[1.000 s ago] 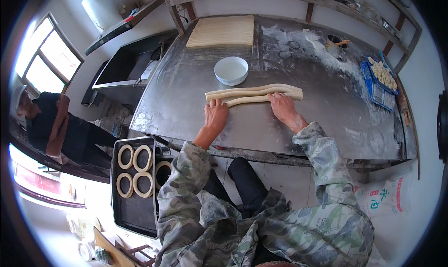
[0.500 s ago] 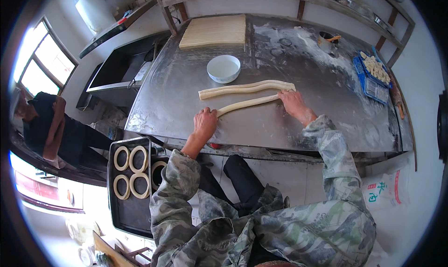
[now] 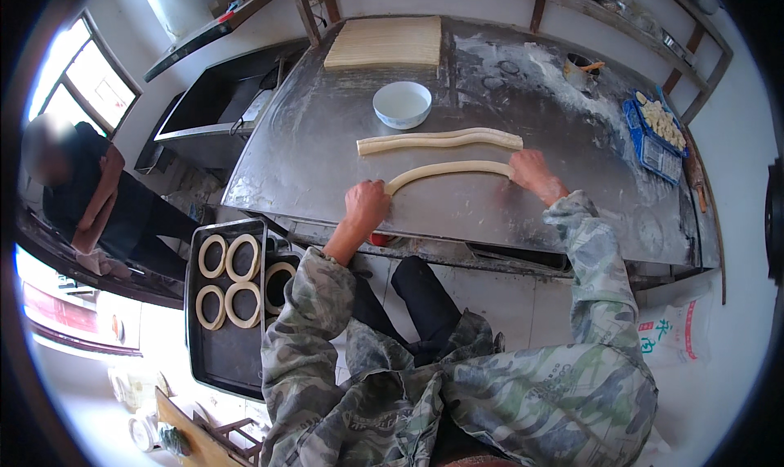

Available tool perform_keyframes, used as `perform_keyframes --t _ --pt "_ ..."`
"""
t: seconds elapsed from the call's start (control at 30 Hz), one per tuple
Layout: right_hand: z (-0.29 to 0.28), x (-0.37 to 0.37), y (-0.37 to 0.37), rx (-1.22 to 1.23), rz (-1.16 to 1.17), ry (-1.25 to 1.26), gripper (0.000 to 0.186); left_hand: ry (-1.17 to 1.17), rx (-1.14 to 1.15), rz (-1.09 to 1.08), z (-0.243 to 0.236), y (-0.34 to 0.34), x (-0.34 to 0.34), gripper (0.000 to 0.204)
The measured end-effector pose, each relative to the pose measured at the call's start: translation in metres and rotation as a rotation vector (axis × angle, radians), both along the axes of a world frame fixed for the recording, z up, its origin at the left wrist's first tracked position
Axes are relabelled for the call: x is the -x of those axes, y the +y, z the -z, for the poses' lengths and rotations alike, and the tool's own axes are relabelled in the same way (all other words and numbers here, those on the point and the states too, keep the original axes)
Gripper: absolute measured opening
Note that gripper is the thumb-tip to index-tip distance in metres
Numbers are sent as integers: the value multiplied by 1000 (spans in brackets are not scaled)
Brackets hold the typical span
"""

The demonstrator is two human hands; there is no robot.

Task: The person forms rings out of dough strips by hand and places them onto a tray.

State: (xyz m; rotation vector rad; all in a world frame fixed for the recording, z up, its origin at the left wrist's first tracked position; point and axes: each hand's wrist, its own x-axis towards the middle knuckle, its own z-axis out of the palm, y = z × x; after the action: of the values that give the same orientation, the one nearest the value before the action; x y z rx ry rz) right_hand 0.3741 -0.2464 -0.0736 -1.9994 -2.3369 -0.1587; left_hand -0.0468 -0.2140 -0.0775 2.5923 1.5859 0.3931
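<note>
A long pale dough rope (image 3: 449, 169) lies bowed across the metal-topped table (image 3: 302, 173), its middle arching away from me. At its left end my left hand (image 3: 366, 206) is closed on the dough, near the table's front edge. My right hand (image 3: 535, 173) grips the other end with curled fingers. Just beyond lie further dough strips (image 3: 441, 140), side by side and touching each other, apart from the held rope. A white bowl (image 3: 402, 122) stands behind them.
Many dough strips (image 3: 384, 42) lie in rows at the far edge. To the right are a metal cup (image 3: 577, 73), a blue scale (image 3: 658, 157) with dough pieces, and a rolling pin (image 3: 696, 177). Dough rings (image 3: 213, 256) lie on a black tray (image 3: 224, 373) at left, near a standing person (image 3: 98, 197).
The held rope has gone from nearly straight to an arc. It has come away from the other strips, toward me, and my hands are slightly farther apart. The view has shifted a little.
</note>
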Motion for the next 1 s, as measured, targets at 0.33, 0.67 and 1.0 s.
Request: perform_keyframes --t 0.33,0.67,1.0 --pt "-18 68 -58 139 30 549 47 -41 -81 234 -23 -53 -49 40" --pt "-13 74 -63 -48 -465 132 24 -79 -262 640 4 -33 -60 26" --pt "25 98 -54 -195 -433 462 18 -244 -336 436 26 -52 -91 16"
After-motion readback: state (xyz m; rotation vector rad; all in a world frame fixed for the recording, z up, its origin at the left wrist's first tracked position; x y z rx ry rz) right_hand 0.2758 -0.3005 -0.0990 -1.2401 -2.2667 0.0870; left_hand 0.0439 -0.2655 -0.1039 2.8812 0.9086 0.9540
